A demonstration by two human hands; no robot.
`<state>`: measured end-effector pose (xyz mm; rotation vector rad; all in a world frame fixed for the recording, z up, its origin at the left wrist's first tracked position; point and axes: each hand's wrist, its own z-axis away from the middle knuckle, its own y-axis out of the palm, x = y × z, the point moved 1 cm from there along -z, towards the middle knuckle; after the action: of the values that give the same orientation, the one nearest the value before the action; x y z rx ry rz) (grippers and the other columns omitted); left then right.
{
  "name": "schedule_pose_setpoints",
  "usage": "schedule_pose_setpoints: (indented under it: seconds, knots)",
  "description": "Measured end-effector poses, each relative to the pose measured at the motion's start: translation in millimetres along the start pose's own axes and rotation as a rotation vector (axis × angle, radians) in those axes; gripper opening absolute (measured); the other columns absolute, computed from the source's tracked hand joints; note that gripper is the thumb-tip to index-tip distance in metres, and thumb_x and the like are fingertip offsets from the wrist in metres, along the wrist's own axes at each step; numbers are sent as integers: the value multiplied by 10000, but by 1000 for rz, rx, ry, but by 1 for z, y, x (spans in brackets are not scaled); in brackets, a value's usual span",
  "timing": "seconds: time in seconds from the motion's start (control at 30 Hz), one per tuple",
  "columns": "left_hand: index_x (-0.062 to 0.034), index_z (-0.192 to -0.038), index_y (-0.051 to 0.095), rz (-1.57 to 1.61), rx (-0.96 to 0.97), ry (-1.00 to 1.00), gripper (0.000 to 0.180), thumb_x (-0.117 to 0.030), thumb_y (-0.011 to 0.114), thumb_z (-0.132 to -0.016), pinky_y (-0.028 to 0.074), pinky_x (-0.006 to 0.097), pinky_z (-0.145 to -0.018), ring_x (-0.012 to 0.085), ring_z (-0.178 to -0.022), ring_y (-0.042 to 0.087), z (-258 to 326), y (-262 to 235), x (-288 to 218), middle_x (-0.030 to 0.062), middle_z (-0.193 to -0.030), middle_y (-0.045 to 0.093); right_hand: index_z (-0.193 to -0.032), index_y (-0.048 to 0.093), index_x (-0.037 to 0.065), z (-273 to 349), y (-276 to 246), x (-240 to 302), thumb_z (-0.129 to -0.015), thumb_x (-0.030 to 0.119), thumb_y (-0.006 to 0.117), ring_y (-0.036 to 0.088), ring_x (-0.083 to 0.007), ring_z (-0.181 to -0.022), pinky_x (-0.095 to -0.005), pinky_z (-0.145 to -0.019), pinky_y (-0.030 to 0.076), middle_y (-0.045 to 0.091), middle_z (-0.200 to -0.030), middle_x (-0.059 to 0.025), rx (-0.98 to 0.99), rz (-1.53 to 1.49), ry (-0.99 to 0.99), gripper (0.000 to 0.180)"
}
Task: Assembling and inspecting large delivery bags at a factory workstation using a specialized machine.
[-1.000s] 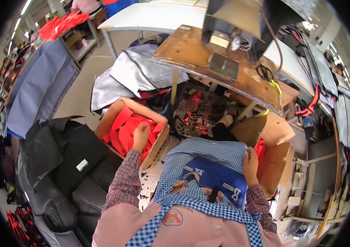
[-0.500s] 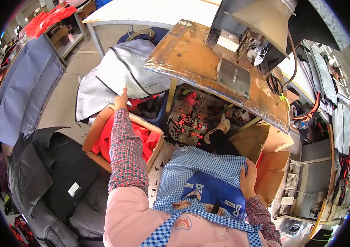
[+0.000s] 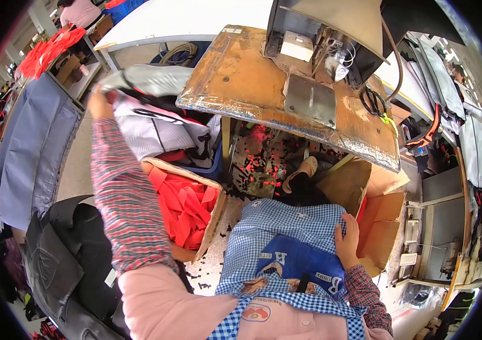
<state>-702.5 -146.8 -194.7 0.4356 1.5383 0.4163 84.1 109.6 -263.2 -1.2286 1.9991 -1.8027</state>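
My left hand (image 3: pixel 100 105) is stretched out to the far left, its fingers closed on the edge of a silver-grey fabric piece (image 3: pixel 159 78) with dark trim. The piece is lifted and folded back, smeared a little by motion. Beneath it lie more white and silver fabric pieces (image 3: pixel 153 135) with black edging, heaped over a blue crate (image 3: pixel 214 164). Below my left forearm, a cardboard box (image 3: pixel 211 218) holds red fabric strips (image 3: pixel 181 201). My right hand (image 3: pixel 347 241) rests on the blue checked apron (image 3: pixel 292 218) over my lap, fingers stretched out and holding nothing.
A worn wooden machine table (image 3: pixel 241 73) with scissors (image 3: pixel 373 102) stands ahead, scraps littering the floor below. An open cardboard box (image 3: pixel 380 229) stands right of my lap. Black material (image 3: pixel 65 255) is heaped at left. Another person (image 3: pixel 79 14) is far off at upper left.
My left hand has moved left and farther away, pulling the silver-grey piece up and back. The fabric beneath and more red strips now show. My right hand stays on the apron.
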Motion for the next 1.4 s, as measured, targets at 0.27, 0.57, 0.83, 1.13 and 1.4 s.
schedule_pose_setpoints:
  seconds: [0.27,0.57,0.83,1.13,1.4]
  knots:
    - [80,-1030,532,327,135,-73,190,-92,563,-955,566,370,-858,265,-908,634,154,-17,-223,186,-992,615,-1171,553,17,-8,-7,59,-873,88,592,449,-381,-1267,-455,-1065,356,568,-1257,-153,28,-79,-233,308]
    - [-11,-1108,569,30,249,-784,242,-214,559,-976,587,303,-739,222,-891,674,493,-48,-189,156,-1034,664,-1294,511,-2,-32,47,216,-968,349,570,549,-231,-1176,-373,-1013,415,574,-1268,-130,602,-1338,42,483]
    - [-47,-1195,545,-301,395,-1308,336,-298,560,-973,545,340,-789,236,-1009,644,642,-40,-137,102,-1130,658,-1232,628,99,-24,127,149,-878,330,691,603,-155,-1067,-347,-879,500,667,-1141,-19,840,-1238,-307,428]
    - [45,-1062,594,-936,1537,-847,309,-249,524,-994,513,348,-849,283,-1031,637,638,67,-200,208,-1098,657,-1183,479,-64,27,9,171,-750,186,650,575,-339,-953,-418,-817,470,580,-1022,-239,199,-1293,-220,529]
    - [13,-1370,467,-1296,1539,240,453,-276,468,-1021,291,287,-1085,166,-1257,458,533,178,-133,114,-1357,523,-941,478,-36,63,-110,197,-723,125,634,608,-358,-765,-417,-641,456,590,-807,-224,314,-1412,-799,313]
